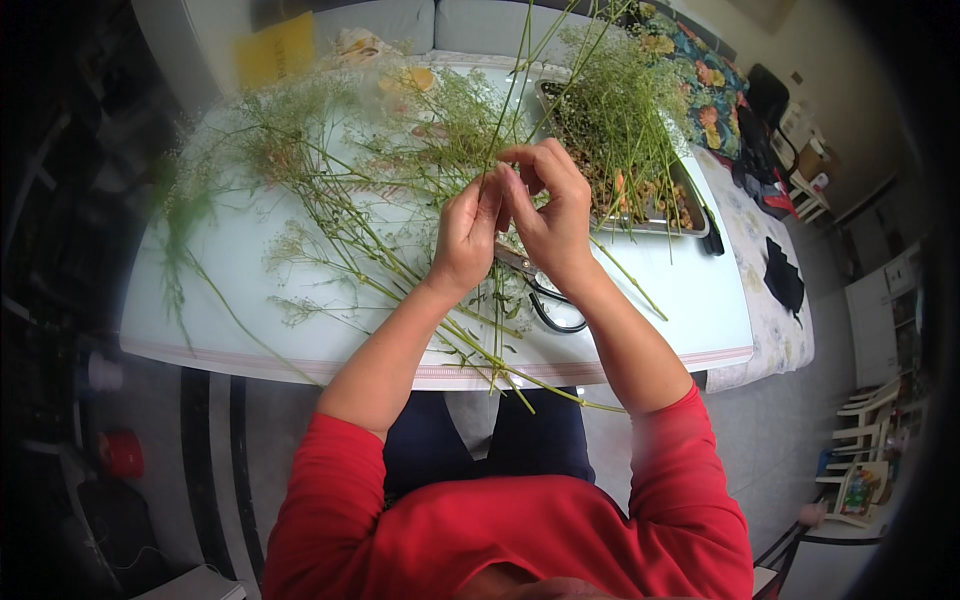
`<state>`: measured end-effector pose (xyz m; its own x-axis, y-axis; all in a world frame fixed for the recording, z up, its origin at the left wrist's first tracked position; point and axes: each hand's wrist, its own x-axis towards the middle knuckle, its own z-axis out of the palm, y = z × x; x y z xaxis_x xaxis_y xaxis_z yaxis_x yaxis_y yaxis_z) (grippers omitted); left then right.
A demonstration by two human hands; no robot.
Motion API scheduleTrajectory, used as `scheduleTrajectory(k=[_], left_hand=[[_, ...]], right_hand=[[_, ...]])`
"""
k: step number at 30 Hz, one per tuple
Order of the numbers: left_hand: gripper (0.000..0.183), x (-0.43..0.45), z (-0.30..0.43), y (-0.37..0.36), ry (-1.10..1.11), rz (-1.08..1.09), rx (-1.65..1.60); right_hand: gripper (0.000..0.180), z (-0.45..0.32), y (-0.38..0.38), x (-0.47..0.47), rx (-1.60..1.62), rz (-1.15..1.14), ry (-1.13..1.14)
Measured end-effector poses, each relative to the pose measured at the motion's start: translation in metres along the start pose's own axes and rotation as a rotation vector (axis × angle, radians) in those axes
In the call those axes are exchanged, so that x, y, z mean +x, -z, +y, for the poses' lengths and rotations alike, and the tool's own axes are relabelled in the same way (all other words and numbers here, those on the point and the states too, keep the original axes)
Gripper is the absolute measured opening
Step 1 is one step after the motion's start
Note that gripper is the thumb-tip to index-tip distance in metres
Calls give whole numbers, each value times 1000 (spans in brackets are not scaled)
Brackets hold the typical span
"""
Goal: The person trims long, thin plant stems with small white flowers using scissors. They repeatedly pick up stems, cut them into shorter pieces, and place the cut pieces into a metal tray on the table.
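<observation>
My left hand (463,234) pinches green flower stems (504,112) that rise away from me over the table. My right hand (553,206) is beside it, with its thumb and curled forefinger at the same stems. Whether its fingertips grip anything is hidden. Below my hands lies a pair of scissors (559,309) with black handles, its metal blades partly covered by my right hand. Cut sprays of baby's breath (352,206) spread to the left, and several stems (517,371) reach past the table's near edge.
A metal tray (660,231) at the right holds brown chunky material, with more baby's breath (622,112) lying across it. A black-handled tool (712,232) rests against its corner. The white table (225,300) has a patterned border. Beyond are a grey sofa (472,30) and a floral cushion (705,90).
</observation>
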<state>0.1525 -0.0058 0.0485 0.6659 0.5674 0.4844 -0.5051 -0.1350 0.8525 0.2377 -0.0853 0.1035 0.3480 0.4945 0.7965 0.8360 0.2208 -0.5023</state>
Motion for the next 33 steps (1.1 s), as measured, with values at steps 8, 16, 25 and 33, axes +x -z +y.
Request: scheduleTrajectory(k=[8,16,25,33], left_hand=[[34,0,-4,1,-11,1,-36],[25,-1,-10,-1,-77,16,29],[33,-2,-3,0,8,-24,-25],[33,-2,-1,3,-188,86,337]], right_hand=[[9,3,-3,1,39,-57,-30],[8,6,-2,2,-91,-34,111],[5,7,2,-8,-51,6,-30],[17,-8,16,4,-210,-29,165]])
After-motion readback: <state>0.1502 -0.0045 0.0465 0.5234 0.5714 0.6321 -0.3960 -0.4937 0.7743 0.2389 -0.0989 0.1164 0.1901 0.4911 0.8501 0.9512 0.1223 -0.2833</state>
